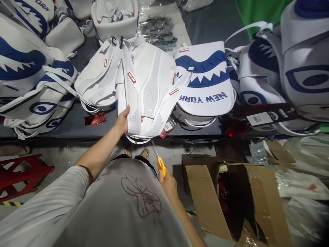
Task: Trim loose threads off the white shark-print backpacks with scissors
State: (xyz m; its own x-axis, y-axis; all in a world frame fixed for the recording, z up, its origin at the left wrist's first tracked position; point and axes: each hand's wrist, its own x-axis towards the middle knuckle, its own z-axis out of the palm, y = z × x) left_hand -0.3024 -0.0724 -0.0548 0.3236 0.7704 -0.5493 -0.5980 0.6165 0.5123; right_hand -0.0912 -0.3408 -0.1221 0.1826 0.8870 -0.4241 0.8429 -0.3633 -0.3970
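Left hand: left hand (122, 120) is gripping the lower left edge of the white backpack (146, 85); thumb is lying on the mesh panel, fingers are curling behind it
Right hand: right hand (168, 183) is closing around the yellow-handled snips (159, 161); blades are pointing up toward the bag's bottom edge, not touching it
White backpack: is lying back-side up on the dark table (77, 120), straps facing the camera; bottom is hanging over the table edge just above the snips
Hang tag: red tag (166, 127) is dangling at the bag's lower right
Neighbours: shark-print backpack (205, 79) is sitting just right, touching; more bags are piling left
Floor: open cardboard box (231, 199) is standing right of the person; red stool (23, 175) is sitting left
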